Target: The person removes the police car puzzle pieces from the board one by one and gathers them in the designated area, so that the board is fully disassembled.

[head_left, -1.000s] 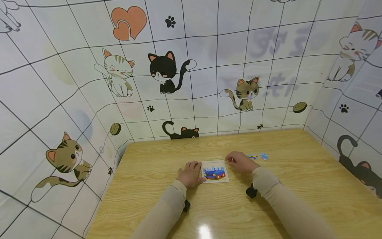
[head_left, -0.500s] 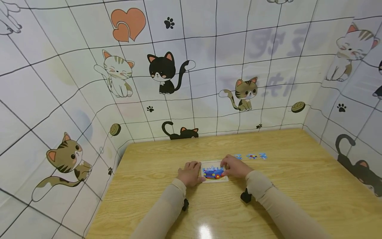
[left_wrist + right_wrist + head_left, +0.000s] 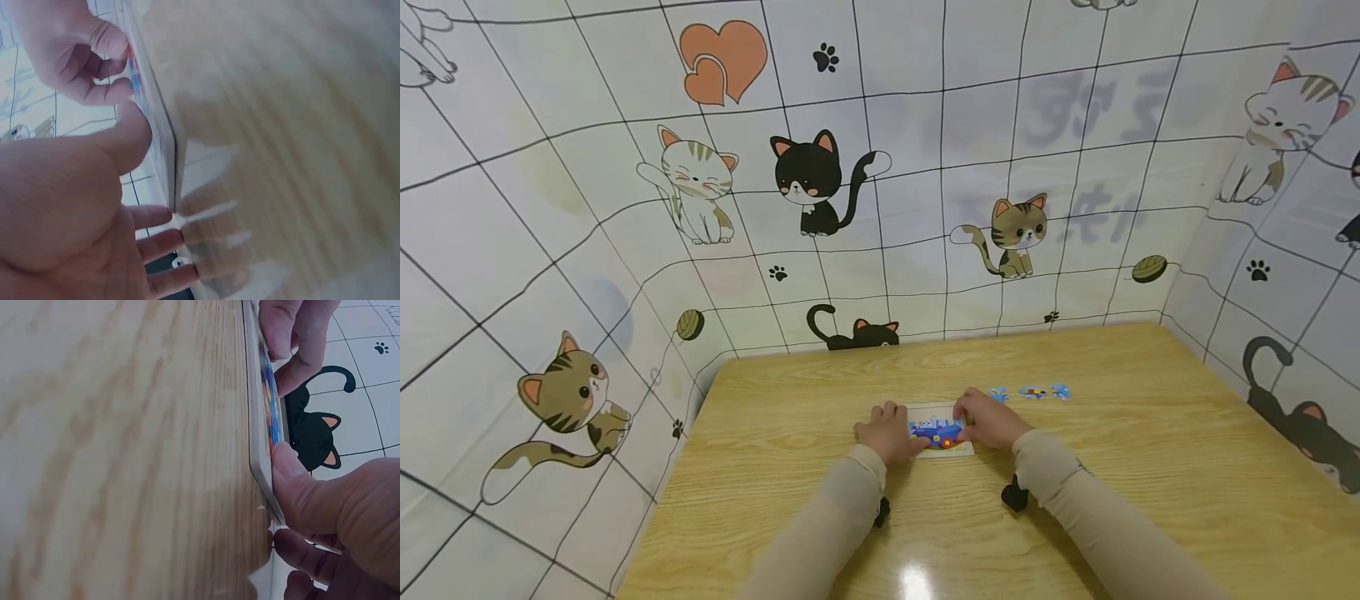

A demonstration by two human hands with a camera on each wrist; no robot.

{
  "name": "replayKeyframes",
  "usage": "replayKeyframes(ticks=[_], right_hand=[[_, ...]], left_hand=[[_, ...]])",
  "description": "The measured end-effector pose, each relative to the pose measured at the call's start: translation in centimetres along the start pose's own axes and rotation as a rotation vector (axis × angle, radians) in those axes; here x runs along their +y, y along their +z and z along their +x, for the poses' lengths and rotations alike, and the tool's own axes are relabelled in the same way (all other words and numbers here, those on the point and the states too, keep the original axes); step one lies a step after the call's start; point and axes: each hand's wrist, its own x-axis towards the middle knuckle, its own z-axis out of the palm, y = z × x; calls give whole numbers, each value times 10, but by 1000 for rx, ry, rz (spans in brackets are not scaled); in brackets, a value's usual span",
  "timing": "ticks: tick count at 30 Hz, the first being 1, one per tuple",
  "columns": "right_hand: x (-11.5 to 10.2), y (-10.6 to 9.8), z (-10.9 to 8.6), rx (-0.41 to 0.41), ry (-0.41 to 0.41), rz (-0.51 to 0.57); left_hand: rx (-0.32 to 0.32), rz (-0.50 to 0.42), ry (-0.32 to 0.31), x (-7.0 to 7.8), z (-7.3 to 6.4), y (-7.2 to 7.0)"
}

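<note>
A small picture puzzle (image 3: 935,432) in a pale frame lies flat on the table, showing a blue vehicle with red and yellow wheels. My left hand (image 3: 886,434) spans its left edge, with the thumb over the picture and straight fingers on the tabletop, plainest in the left wrist view. From the right, my right hand (image 3: 992,420) grips the puzzle's side. Its thumb (image 3: 289,464) presses the picture surface while the fingers bend beyond the board's edge. The two hands hide parts of the picture and frame.
Several loose blue puzzle pieces (image 3: 1033,392) lie in a row behind the right hand. The wooden table (image 3: 955,533) ends at a wall cloth (image 3: 917,208) printed with cats and a grid. A dark device hangs under each wrist.
My right hand has come left and toward me onto the puzzle's right side, uncovering one loose piece. The left hand has shifted right, bringing its thumb over the picture.
</note>
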Motion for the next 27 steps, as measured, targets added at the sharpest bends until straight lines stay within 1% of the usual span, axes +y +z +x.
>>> replayKeyframes(ticks=[1,6,9,13,19,23,27], right_hand=[[0,0,0,0,-1,-2],[2,1,2,7,-25,-36],[2,1,3,9,-33,-43],[-1,-1,2,-10,-24,-17],[-1,-3,4,-22,-29,30],[1,-3,5,-29,-49,60],[6,-2,7,-34,-66,80]], left_hand=[[9,6,-11,2,1,1],[5,34,-50,11,3,1],[-24,56,-64,15,3,-2],[-57,88,-79,17,4,-3],[-52,77,-70,16,3,-4],[-41,59,-60,15,1,-4],[-36,55,-59,13,1,-1]])
